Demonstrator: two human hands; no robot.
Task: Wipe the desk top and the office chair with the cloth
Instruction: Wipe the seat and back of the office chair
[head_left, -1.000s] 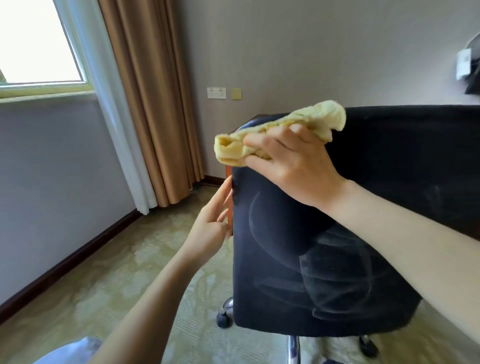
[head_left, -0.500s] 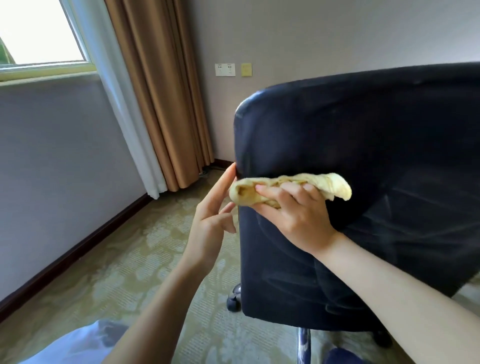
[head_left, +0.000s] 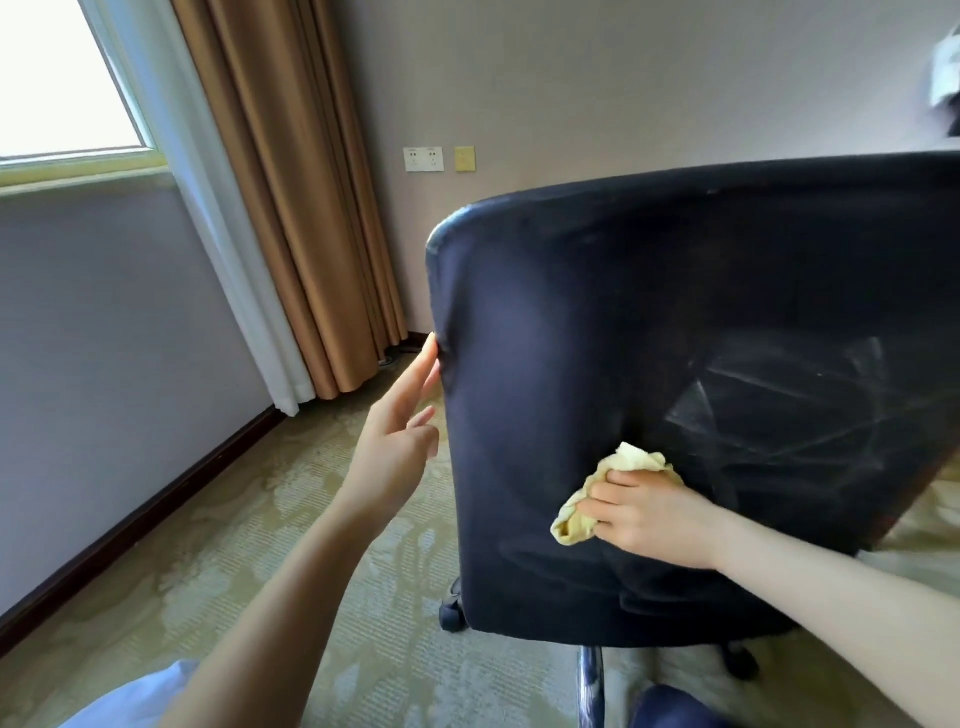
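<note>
The dark blue office chair (head_left: 649, 322) fills the right half of the view, its backrest facing me with damp wipe streaks on the right side. My right hand (head_left: 644, 514) grips a bunched yellow cloth (head_left: 582, 514) and presses it against the lower middle of the backrest. My left hand (head_left: 400, 431) has straight fingers, its fingertips touching the backrest's left edge. The desk top is not in view.
Brown curtains (head_left: 291, 208) and a white sheer hang at the left by a window (head_left: 57, 83). Patterned carpet (head_left: 249, 561) covers the floor. Chair casters (head_left: 451, 616) and a chrome post (head_left: 592, 680) show below the backrest. Wall sockets (head_left: 423, 158) sit behind.
My right hand has drawn the cloth down the backrest from its top edge to its lower middle. My left hand stays at the backrest's left edge.
</note>
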